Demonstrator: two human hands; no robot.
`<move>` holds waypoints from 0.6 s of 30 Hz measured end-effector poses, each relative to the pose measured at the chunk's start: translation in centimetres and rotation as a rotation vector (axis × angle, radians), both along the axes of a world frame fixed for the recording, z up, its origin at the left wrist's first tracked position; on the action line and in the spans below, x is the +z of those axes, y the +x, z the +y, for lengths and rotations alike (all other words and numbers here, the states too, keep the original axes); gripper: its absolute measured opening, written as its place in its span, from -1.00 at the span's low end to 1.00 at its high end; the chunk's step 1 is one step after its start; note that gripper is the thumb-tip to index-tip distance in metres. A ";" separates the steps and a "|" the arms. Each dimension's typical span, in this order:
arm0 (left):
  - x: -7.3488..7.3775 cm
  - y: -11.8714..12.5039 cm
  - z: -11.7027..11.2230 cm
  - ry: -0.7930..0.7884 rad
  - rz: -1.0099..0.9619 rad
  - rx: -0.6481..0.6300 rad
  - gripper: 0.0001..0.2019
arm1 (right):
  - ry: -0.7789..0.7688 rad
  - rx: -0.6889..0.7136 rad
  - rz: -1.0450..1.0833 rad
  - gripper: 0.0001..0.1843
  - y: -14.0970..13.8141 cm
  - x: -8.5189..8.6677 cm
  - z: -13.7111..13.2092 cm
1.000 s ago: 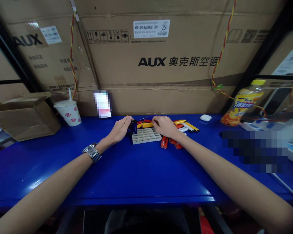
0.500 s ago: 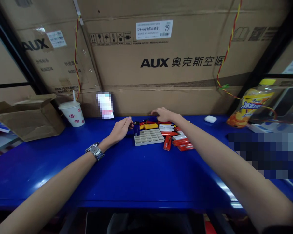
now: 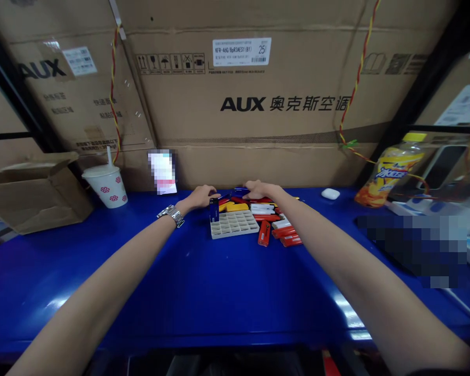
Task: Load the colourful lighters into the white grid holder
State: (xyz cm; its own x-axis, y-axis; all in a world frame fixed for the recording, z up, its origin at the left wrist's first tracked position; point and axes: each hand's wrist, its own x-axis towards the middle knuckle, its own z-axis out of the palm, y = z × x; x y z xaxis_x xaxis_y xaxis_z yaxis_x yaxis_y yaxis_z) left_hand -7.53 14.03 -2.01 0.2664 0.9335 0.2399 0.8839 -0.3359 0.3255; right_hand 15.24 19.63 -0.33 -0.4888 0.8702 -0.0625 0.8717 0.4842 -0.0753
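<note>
A grey gridded tray (image 3: 235, 224) lies on the blue table (image 3: 203, 282), with one dark blue lighter (image 3: 213, 210) standing upright in its near-left corner. Behind and to the right of the tray lies a heap of red, yellow and white lighters (image 3: 272, 222). My left hand (image 3: 200, 197), a metal watch on its wrist, reaches past the upright lighter to the back of the heap, fingers curled on a lighter there. My right hand (image 3: 260, 189) rests on the far side of the heap, its fingers closed round a blue lighter (image 3: 241, 192).
Large AUX cardboard boxes (image 3: 258, 99) wall the back. A paper cup with a straw (image 3: 106, 184) and an open carton (image 3: 31, 190) stand at the left. A white earbud case (image 3: 330, 194) and a yellow drink bottle (image 3: 389, 169) sit at the right.
My left hand has moved from beside the upright blue lighter farther back into the heap. My right hand stays at the back of the heap, now gripping a blue lighter.
</note>
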 end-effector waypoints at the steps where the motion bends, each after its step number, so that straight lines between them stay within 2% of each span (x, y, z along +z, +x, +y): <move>1: -0.1 0.3 0.5 -0.018 0.015 -0.015 -0.66 | 0.019 0.009 0.018 -0.62 0.2 -0.1 -0.1; 4: -0.4 0.8 1.6 -0.042 0.050 -0.049 -0.69 | 0.085 0.047 0.081 -0.71 0.7 -0.3 -0.6; 6: -0.7 0.8 1.8 -0.034 0.069 -0.065 -0.74 | 0.140 0.077 0.166 -0.71 1.0 -0.2 -1.1; 11: -1.1 -0.7 1.2 0.022 0.144 -0.052 -0.82 | 0.307 0.182 0.667 -0.78 1.5 0.8 -3.4; 14: -1.3 -2.2 0.8 0.059 0.189 -0.011 -0.79 | 0.274 0.166 0.876 -0.71 1.6 1.5 -5.1; 18: -1.5 -3.8 0.0 0.102 0.222 0.023 -0.75 | 0.120 0.132 1.120 -0.68 1.4 1.4 -7.3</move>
